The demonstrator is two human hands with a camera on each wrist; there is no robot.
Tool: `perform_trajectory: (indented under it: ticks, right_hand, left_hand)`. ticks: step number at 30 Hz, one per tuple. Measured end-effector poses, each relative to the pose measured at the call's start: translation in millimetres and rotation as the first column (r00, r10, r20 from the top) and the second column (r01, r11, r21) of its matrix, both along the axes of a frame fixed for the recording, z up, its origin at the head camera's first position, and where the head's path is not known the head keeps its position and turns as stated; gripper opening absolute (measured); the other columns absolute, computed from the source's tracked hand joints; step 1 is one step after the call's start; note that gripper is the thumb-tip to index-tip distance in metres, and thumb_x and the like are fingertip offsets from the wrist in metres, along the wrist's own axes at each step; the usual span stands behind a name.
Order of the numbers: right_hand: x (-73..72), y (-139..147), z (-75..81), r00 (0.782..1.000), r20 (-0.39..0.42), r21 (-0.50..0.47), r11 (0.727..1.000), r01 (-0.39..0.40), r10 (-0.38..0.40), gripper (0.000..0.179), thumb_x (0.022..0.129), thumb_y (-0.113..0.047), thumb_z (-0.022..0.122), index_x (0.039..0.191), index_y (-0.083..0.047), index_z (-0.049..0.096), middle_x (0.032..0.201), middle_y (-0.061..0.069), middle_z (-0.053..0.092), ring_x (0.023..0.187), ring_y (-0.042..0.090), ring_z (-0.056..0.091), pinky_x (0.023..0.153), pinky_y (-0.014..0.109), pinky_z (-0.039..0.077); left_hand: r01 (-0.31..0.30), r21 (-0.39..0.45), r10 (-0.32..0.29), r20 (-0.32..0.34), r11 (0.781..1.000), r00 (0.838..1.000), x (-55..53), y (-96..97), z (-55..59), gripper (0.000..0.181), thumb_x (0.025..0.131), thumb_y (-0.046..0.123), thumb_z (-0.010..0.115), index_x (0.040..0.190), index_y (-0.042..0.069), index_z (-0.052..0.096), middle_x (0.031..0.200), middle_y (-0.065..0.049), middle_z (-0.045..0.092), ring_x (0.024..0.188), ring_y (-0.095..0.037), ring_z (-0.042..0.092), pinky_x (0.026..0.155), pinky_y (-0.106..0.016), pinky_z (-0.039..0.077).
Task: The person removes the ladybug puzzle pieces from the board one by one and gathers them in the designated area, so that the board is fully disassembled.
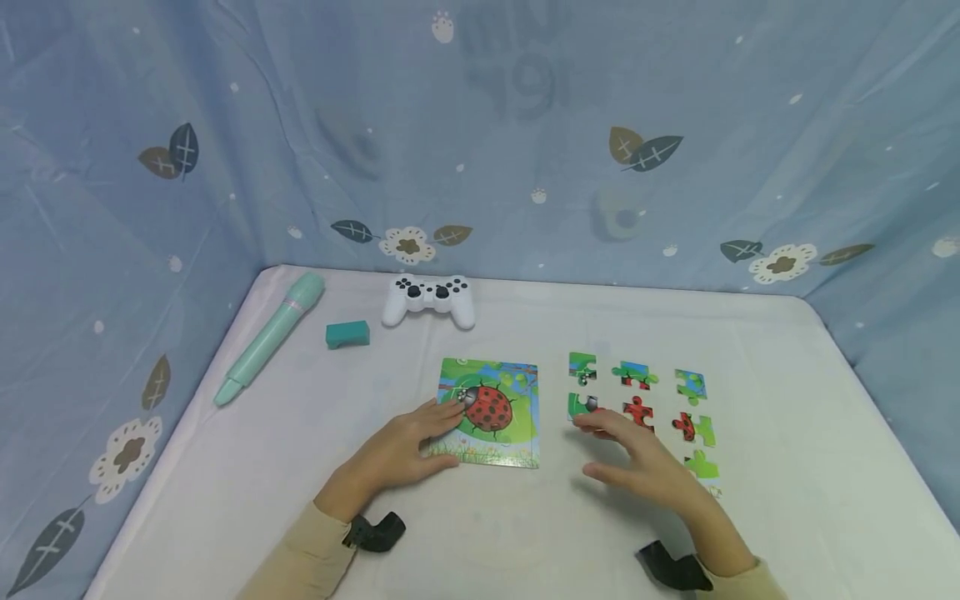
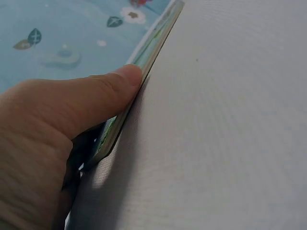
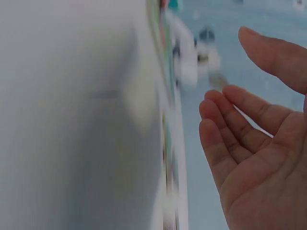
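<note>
A square ladybug puzzle board (image 1: 510, 446) lies flat on the table, its picture facing up. My left hand (image 1: 401, 446) rests on the board's left side, fingers stretched over the picture and thumb at the lower edge. In the left wrist view that thumb (image 2: 115, 86) touches the rim of the board. Right of the board, my right hand (image 1: 641, 467) hovers with relaxed fingers and holds nothing. Loose jigsaw pieces are around it: a green one (image 1: 582, 367), a red one (image 1: 637, 410) and a green-and-white one (image 1: 702, 467). The right hand partly covers some pieces.
Behind the board stands a white game controller (image 1: 429, 298). A teal block (image 1: 348, 334) and a mint-green toy microphone (image 1: 270, 337) lie to the left. Blue patterned cloth (image 1: 525, 150) hangs round the white table (image 1: 787, 375).
</note>
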State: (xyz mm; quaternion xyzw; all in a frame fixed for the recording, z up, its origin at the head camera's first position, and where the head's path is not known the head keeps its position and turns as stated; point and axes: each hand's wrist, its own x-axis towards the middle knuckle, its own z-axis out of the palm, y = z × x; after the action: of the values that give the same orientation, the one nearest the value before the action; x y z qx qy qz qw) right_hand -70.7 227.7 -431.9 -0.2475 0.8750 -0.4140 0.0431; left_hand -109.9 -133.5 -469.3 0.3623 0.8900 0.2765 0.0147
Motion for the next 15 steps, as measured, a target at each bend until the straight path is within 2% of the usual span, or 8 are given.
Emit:
perform_trajectory:
  ticks: [4,7,11,15]
  right_hand:
    - [-16.0,-42.6,-1.3,0.992,0.034,-0.047,0.992,-0.116,0.118,0.053,0.083,-0.019,0.074,0.13,-0.006,0.053,0.128,0.007,0.058,0.117,0.021,0.056,0.1,0.029,0.049]
    - [-25.1,-68.3,-4.3,0.987,0.037,0.002,0.988,-0.157,0.157,0.055,0.084,-0.023,0.072,0.132,-0.005,0.051,0.129,0.007,0.056,0.119,0.023,0.054,0.102,0.037,0.047]
    - [-28.9,-88.0,-12.3,0.991,0.027,0.102,0.986,-0.131,0.129,0.055,0.084,-0.023,0.072,0.131,-0.004,0.052,0.13,0.006,0.053,0.122,0.022,0.05,0.103,0.043,0.045]
    - [-26.5,-95.5,-19.1,0.995,0.001,0.112,0.988,-0.103,0.104,0.053,0.083,-0.019,0.073,0.129,0.0,0.054,0.133,0.01,0.049,0.125,0.027,0.047,0.103,0.047,0.044]
  left_hand:
    - [-0.005,0.013,0.004,0.009,1.0,1.0,-0.2,-1.8,-1.7,0.064,0.083,0.043,0.07,0.135,0.009,0.054,0.142,-0.002,0.049,0.134,-0.027,0.044,0.11,-0.041,0.039]
    - [-0.01,0.028,0.009,0.033,1.0,0.999,-0.2,-1.9,-2.8,0.064,0.083,0.043,0.07,0.135,0.01,0.054,0.143,-0.001,0.049,0.134,-0.026,0.043,0.11,-0.041,0.039]
    - [-0.008,0.036,0.006,0.061,0.999,0.998,-0.9,-0.9,-3.0,0.064,0.084,0.043,0.069,0.136,0.011,0.053,0.144,0.0,0.048,0.135,-0.025,0.041,0.111,-0.041,0.037]
    - [0.0,0.036,-0.001,0.036,0.999,0.999,-1.2,-1.8,-1.9,0.064,0.083,0.043,0.069,0.135,0.01,0.053,0.143,-0.002,0.049,0.134,-0.027,0.043,0.11,-0.042,0.038]
